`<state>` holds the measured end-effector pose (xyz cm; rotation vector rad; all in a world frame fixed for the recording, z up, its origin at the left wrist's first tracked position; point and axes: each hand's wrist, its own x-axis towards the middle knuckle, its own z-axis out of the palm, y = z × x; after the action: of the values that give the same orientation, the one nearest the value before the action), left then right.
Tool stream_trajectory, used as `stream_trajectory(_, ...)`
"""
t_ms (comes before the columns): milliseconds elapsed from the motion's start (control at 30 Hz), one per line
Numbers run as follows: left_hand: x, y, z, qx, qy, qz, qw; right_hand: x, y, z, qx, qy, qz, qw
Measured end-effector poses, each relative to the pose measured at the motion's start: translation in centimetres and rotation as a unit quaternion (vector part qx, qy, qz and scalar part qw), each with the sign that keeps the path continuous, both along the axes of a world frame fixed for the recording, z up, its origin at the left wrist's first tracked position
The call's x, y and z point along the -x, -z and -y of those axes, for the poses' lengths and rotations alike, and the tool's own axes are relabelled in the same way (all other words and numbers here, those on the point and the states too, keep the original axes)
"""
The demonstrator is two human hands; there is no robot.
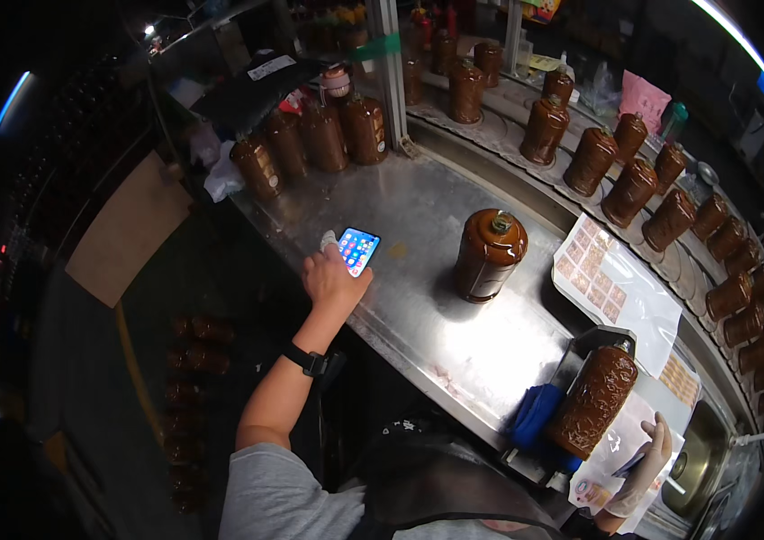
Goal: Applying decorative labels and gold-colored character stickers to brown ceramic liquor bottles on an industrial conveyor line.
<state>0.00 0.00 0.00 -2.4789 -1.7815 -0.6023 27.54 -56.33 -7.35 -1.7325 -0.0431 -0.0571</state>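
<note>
Steel table (418,337), brown bottles (323,139) beyond phone (360,249)

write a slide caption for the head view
Left hand at a lit phone, gloved right hand near a brown bottle, more bottles lined up beyond the steel table.

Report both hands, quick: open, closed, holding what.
Left hand: closed on the phone, holding it by its edges.
Right hand: gloved, looks open beside the nearest bottle; no grip on anything visible.
</note>
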Motion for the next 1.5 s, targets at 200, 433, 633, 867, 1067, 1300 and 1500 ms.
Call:
stream_trajectory(200, -0.2, 1.0, -1.3, -0.028, 0.008, 0.005, 1.000, 0.9, -1.8, -1.3, -0.004, 0.013, -0.032, 0.999)
stream_trajectory(433, 0.5, 0.9, -2.8, 0.003, 0.012, -0.003, 1.000, 0.8, -0.5, -1.3, -0.006, 0.013, -0.008, 1.000)
stream_trajectory(633, 2.7, -0.7, -2.1, 0.042, 0.031, 0.027, 0.998, 2.8, -3.8, -3.6, 0.033, 0.033, -0.036, 0.998)
stream_trajectory(867, 6.9, -0.8, -2.4, 0.104, 0.043, 0.123, 0.986, 2.5, -4.5, -4.7, 0.071, 0.032, -0.011, 0.997)
stream_trajectory(1067, 7.8, -1.1, -3.9, 0.080, 0.030, 0.134, 0.987, 2.0, -4.6, -6.1, 0.086, 0.019, -0.012, 0.996)
stream_trajectory(1300, 10.6, -1.1, -9.2, -0.085, 0.070, 0.122, 0.986, 2.4, -4.8, -6.6, 0.094, 0.032, -0.021, 0.995)
stream_trajectory(1500, 15.1, 1.3, -16.5, -0.132, -0.068, 0.179, 0.973, 1.4, -3.8, -6.9, 0.111, 0.019, 0.003, 0.994)
